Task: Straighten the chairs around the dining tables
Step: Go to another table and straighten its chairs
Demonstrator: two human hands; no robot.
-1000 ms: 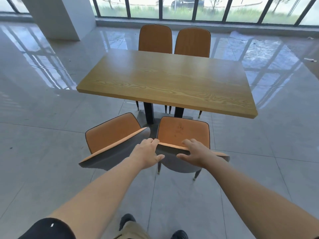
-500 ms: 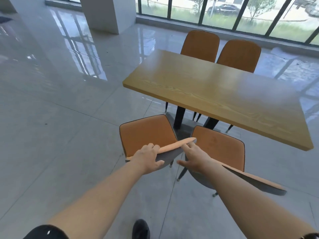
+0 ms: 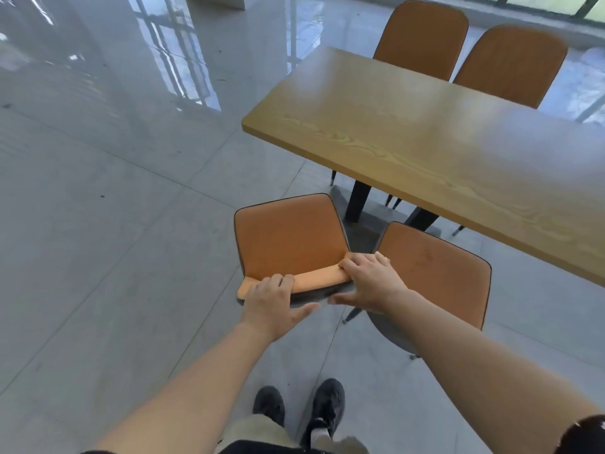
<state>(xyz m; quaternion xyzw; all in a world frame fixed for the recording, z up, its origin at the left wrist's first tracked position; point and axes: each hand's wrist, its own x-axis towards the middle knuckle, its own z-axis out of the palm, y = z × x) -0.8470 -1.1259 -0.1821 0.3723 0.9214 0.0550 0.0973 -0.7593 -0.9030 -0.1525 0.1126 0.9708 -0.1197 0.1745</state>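
Observation:
An orange chair (image 3: 288, 237) stands at the near left corner of the wooden dining table (image 3: 442, 149), pulled out from it. My left hand (image 3: 271, 301) grips the left end of its backrest top edge, fingers over the front and thumb behind. My right hand (image 3: 370, 283) grips the right end of the same backrest. A second orange chair (image 3: 438, 273) stands right beside it, its seat partly under the table and my right forearm crossing over it. Two more orange chairs (image 3: 422, 37) (image 3: 510, 63) are tucked in at the far side.
Glossy grey tiled floor (image 3: 114, 224) spreads to the left and behind the chair. The table's black legs (image 3: 358, 199) stand just beyond the held chair. My dark shoes (image 3: 299, 407) are directly behind it. A white pillar base (image 3: 217, 0) and windows lie at the back.
Both hands left the right-hand near chair and took hold of the left chair's backrest. I stepped left, and that chair has turned to face the table more squarely.

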